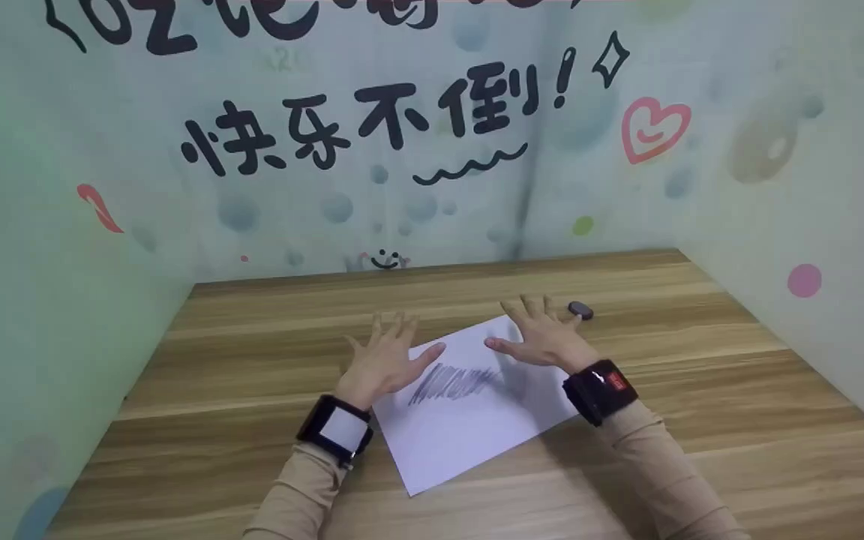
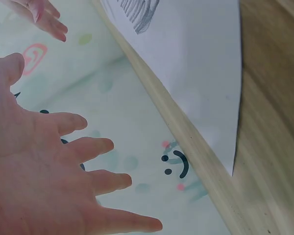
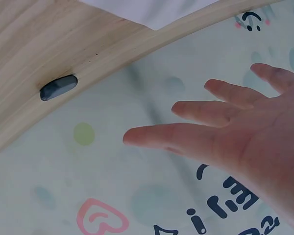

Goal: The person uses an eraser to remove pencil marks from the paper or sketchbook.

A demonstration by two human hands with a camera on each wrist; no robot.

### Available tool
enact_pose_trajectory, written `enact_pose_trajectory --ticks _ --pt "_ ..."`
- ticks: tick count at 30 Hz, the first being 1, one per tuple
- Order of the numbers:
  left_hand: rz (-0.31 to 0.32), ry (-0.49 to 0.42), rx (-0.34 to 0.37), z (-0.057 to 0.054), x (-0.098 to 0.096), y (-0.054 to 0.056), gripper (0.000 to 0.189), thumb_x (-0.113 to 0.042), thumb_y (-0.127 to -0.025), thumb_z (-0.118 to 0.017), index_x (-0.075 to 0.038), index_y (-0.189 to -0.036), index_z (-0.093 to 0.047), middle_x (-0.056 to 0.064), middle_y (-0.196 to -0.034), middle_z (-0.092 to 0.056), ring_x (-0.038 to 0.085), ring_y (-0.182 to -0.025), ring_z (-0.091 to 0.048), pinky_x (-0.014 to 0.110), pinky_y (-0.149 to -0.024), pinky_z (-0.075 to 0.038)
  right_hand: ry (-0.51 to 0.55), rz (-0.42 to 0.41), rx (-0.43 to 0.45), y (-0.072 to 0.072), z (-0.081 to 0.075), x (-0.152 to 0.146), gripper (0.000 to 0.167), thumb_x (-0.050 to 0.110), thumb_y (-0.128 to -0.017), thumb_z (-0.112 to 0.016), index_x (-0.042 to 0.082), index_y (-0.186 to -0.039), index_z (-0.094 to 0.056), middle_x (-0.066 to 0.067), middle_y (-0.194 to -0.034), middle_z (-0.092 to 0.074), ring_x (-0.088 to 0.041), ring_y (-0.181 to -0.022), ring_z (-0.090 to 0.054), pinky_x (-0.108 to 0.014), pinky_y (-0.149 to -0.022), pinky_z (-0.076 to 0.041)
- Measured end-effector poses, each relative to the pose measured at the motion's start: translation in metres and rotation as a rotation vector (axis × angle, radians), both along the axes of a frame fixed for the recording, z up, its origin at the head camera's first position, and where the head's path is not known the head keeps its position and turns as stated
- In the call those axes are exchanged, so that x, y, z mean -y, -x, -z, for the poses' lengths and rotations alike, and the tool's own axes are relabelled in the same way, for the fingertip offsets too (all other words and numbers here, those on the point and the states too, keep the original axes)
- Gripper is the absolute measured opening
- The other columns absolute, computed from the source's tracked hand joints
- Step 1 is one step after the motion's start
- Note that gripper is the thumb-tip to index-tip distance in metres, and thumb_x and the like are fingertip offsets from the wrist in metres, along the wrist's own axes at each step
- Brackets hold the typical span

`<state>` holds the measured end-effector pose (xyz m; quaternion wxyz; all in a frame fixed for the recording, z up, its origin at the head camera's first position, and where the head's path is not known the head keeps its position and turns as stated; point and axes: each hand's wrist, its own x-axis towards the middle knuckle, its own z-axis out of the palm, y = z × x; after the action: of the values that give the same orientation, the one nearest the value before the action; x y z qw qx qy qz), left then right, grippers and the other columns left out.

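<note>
A white sheet of paper [image 1: 469,435] lies at a slant on the table, with a patch of dark pencil-like scribble [image 1: 451,384] on it. My left hand [image 1: 383,365] is held above the sheet's left edge, fingers spread and straight. Over its upper right part is my right hand [image 1: 548,337], its fingers spread too. Neither hand holds anything, and both wrist views show the left hand [image 2: 54,161] and right hand [image 3: 235,122] apart from the paper. Just beyond the right fingers sits a small dark oval object [image 1: 580,310], also seen in the right wrist view; its kind is unclear.
The wood-grain table [image 1: 252,360] ends at a printed cloth wall [image 1: 432,217] with writing and dots. Pale walls stand close on the left [image 1: 64,300] and right [image 1: 799,187]. Black bands with devices [image 1: 601,391] are strapped round both wrists.
</note>
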<state>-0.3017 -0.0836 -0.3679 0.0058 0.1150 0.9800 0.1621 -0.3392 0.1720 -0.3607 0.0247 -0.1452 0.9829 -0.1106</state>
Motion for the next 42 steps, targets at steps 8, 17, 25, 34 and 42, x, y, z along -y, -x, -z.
enact_pose_trajectory --ticks 8,17,25,34,42 --pt "-0.002 -0.004 -0.003 0.0 0.0 0.0 0.084 -0.072 -0.089 -0.032 -0.019 -0.153 -0.021 0.011 -0.16 -0.014 0.041 -0.147 0.0 0.079 -0.105 -0.002 0.002 -0.003 -0.006 0.001 -0.003 -0.001 0.089 0.072 -0.085 -0.043 0.02 -0.153 -0.019 -0.022 -0.159 -0.01 -0.053 -0.143 0.0 -0.086 -0.096 -0.003" --pt "0.051 0.043 0.151 -0.003 0.004 -0.003 0.084 -0.064 -0.089 -0.046 -0.012 -0.151 -0.026 0.015 -0.154 -0.032 0.04 -0.141 -0.032 0.06 -0.112 -0.031 0.033 0.03 -0.03 0.025 0.001 -0.034 0.073 0.05 -0.094 -0.047 0.005 -0.148 -0.03 -0.03 -0.153 -0.021 -0.055 -0.139 -0.017 -0.077 -0.105 -0.017" --pt "0.162 0.203 0.355 -0.001 0.009 -0.006 0.094 -0.053 -0.078 -0.07 -0.003 -0.148 -0.031 0.02 -0.15 -0.037 0.033 -0.137 -0.04 0.043 -0.114 -0.035 0.023 0.088 0.034 0.046 0.022 -0.079 0.052 0.03 -0.097 -0.05 -0.008 -0.132 -0.049 -0.036 -0.136 -0.045 -0.052 -0.126 -0.043 -0.062 -0.104 -0.039" --pt "0.158 0.168 0.397 0.0 0.01 -0.008 0.095 -0.047 -0.076 -0.075 -0.003 -0.148 -0.03 0.023 -0.155 -0.024 0.035 -0.143 -0.028 0.045 -0.119 -0.026 0.063 0.148 -0.184 0.046 0.025 -0.083 0.02 0.002 -0.081 -0.051 -0.01 -0.085 -0.066 -0.03 -0.103 -0.059 -0.049 -0.089 -0.062 -0.058 -0.075 -0.053" --pt "0.144 0.205 0.383 0.001 0.008 -0.009 0.093 -0.047 -0.076 -0.075 -0.006 -0.148 -0.032 0.022 -0.157 -0.02 0.037 -0.145 -0.022 0.048 -0.12 -0.022 0.064 0.115 -0.276 0.046 0.027 -0.086 0.006 -0.004 -0.074 -0.056 -0.01 -0.073 -0.055 -0.026 -0.08 -0.058 -0.044 -0.073 -0.06 -0.054 -0.066 -0.052"
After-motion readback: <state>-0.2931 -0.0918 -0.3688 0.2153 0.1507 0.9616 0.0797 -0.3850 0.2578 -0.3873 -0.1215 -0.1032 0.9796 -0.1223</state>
